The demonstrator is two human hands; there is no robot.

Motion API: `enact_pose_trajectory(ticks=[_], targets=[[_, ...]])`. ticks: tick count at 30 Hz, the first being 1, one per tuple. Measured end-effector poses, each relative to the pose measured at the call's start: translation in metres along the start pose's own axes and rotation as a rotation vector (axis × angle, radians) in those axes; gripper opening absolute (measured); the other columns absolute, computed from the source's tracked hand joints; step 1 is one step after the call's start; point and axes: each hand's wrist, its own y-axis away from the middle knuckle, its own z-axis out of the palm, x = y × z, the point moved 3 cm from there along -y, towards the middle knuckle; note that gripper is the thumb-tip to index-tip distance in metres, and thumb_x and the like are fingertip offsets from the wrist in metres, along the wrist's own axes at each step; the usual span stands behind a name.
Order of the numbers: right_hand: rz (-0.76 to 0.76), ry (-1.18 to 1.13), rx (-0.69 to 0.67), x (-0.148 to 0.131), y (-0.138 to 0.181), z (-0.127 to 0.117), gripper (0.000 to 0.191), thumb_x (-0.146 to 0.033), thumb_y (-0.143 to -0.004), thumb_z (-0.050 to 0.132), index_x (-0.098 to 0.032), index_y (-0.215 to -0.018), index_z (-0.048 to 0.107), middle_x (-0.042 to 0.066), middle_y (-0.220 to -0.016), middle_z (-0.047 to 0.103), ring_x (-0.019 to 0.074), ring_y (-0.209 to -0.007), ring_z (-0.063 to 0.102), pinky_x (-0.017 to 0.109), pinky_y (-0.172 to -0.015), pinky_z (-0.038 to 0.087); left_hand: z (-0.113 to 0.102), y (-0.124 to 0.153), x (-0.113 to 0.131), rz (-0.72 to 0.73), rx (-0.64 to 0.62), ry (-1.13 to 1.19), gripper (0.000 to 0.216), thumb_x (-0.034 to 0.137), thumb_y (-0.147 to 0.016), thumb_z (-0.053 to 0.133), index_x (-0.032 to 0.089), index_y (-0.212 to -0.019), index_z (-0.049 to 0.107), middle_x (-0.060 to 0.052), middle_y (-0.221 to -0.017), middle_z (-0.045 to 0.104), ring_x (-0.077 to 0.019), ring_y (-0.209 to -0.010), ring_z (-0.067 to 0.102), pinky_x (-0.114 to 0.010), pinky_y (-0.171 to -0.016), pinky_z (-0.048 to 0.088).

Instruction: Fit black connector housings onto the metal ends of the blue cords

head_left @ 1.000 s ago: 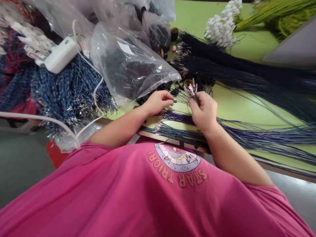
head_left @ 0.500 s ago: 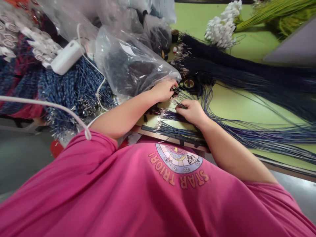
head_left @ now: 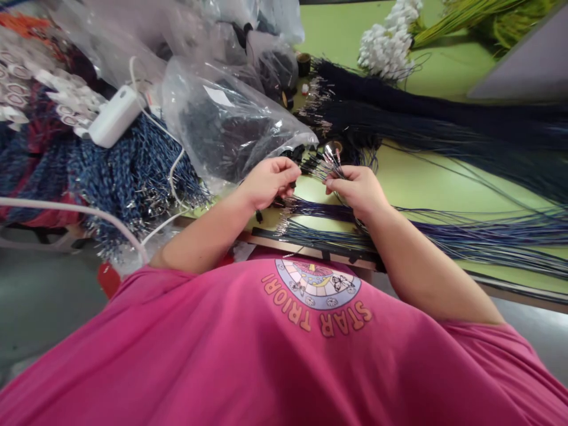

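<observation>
My right hand (head_left: 358, 188) is closed around a bunch of thin dark wires (head_left: 331, 167). Their ends fan out to the left; some carry bare metal tips, others small black connector housings (head_left: 310, 161). Just left of that fan, my left hand (head_left: 271, 180) pinches a small black connector housing (head_left: 293, 184), mostly covered by the fingers. Below both hands, more dark blue wires (head_left: 310, 208) with metal terminals lie along the table's front edge. A few loose black housings (head_left: 259, 216) rest by my left wrist.
A clear plastic bag (head_left: 231, 127) of dark parts lies behind my left hand. Long dark wires (head_left: 399, 121) stretch across the green table (head_left: 426, 177). A tape roll (head_left: 333, 147) sits behind the wire ends. Blue twisted cables (head_left: 133, 163) and a white box (head_left: 116, 115) are at left.
My left hand has drawn back left and toward me, away from the wire ends, and now pinches a black housing. My right hand has turned the bunch so its tips point up more.
</observation>
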Motion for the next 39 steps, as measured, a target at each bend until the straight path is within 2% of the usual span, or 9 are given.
enact_pose_trajectory(ticks=[3, 6, 8, 9, 12, 15, 22, 27, 39], targets=[[-0.013, 0.005, 0.011, 0.000, 0.001, 0.000, 0.012, -0.026, -0.068, 0.066, -0.015, -0.066, 0.069, -0.001, -0.059, 0.060, 0.0117, -0.060, 0.049, 0.027, -0.061, 0.039, 0.006, -0.010, 0.001, 0.046, 0.041, 0.057, 0.028, 0.036, -0.081, 0.072, 0.016, -0.074, 0.053, 0.006, -0.058, 0.046, -0.0008, -0.041, 0.036, -0.016, -0.040, 0.021], [-0.023, 0.027, 0.031, 0.002, 0.002, 0.000, 0.015, -0.029, -0.069, 0.068, -0.014, -0.069, 0.070, -0.002, -0.060, 0.059, 0.0112, -0.059, 0.049, 0.026, -0.059, 0.037, 0.010, -0.017, -0.005, 0.040, -0.007, 0.099, 0.034, 0.043, -0.081, 0.071, 0.015, -0.071, 0.054, 0.008, -0.051, 0.036, 0.0001, -0.037, 0.026, -0.016, -0.038, 0.013], [-0.027, 0.053, 0.050, 0.003, 0.003, 0.000, 0.015, -0.028, -0.069, 0.068, -0.013, -0.071, 0.071, -0.002, -0.060, 0.059, 0.0107, -0.059, 0.048, 0.026, -0.058, 0.036, 0.011, -0.019, -0.010, 0.041, -0.045, 0.136, 0.035, 0.043, -0.081, 0.072, 0.015, -0.070, 0.055, 0.008, -0.048, 0.036, -0.0011, -0.037, 0.032, -0.016, -0.038, 0.018], [-0.034, 0.065, 0.063, 0.004, 0.003, 0.000, 0.015, -0.028, -0.069, 0.068, -0.013, -0.071, 0.071, -0.002, -0.061, 0.058, 0.0106, -0.059, 0.047, 0.026, -0.058, 0.035, 0.011, -0.019, -0.012, 0.039, -0.060, 0.149, 0.032, 0.040, -0.079, 0.073, 0.014, -0.072, 0.056, 0.007, -0.049, 0.041, -0.0022, -0.040, 0.039, -0.015, -0.039, 0.023], [-0.063, 0.095, 0.100, 0.004, 0.004, 0.001, 0.013, -0.025, -0.070, 0.067, -0.013, -0.070, 0.071, -0.001, -0.062, 0.059, 0.0111, -0.061, 0.048, 0.026, -0.059, 0.036, 0.008, -0.017, -0.018, 0.010, -0.081, 0.176, 0.022, 0.022, -0.072, 0.077, 0.013, -0.085, 0.062, 0.003, -0.064, 0.060, -0.0065, -0.057, 0.060, -0.015, -0.049, 0.042], [-0.076, 0.117, 0.116, 0.004, 0.005, 0.001, 0.012, -0.024, -0.070, 0.065, -0.013, -0.069, 0.070, -0.001, -0.062, 0.059, 0.0117, -0.062, 0.049, 0.026, -0.059, 0.036, 0.005, -0.017, -0.020, -0.005, -0.065, 0.204, 0.020, 0.011, -0.072, 0.072, 0.012, -0.091, 0.063, 0.002, -0.070, 0.065, -0.0073, -0.063, 0.065, -0.017, -0.059, 0.050], [-0.088, 0.176, 0.091, 0.001, 0.006, 0.002, 0.012, -0.024, -0.070, 0.063, -0.013, -0.067, 0.069, -0.001, -0.060, 0.057, 0.0120, -0.062, 0.048, 0.026, -0.060, 0.036, 0.003, -0.017, -0.023, 0.023, -0.069, 0.163, 0.016, 0.013, -0.079, 0.066, 0.011, -0.095, 0.064, 0.002, -0.065, 0.064, -0.0066, -0.061, 0.064, -0.016, -0.059, 0.050], [-0.095, 0.208, 0.087, 0.000, 0.005, 0.003, 0.014, -0.024, -0.071, 0.061, -0.013, -0.064, 0.065, -0.002, -0.057, 0.050, 0.0109, -0.060, 0.044, 0.026, -0.059, 0.034, 0.000, -0.018, -0.025, 0.043, -0.066, 0.118, 0.018, 0.016, -0.078, 0.069, 0.012, -0.095, 0.065, 0.002, -0.066, 0.064, -0.0069, -0.062, 0.064, -0.017, -0.060, 0.051], [-0.162, 0.320, 0.110, 0.005, 0.005, 0.003, 0.016, -0.023, -0.073, 0.056, -0.014, -0.061, 0.061, -0.003, -0.056, 0.046, 0.0106, -0.060, 0.042, 0.026, -0.059, 0.031, -0.002, -0.014, -0.021, 0.057, -0.042, -0.036, 0.021, 0.020, -0.077, 0.070, 0.012, -0.096, 0.069, 0.002, -0.062, 0.066, -0.0061, -0.055, 0.061, -0.019, -0.061, 0.051]])
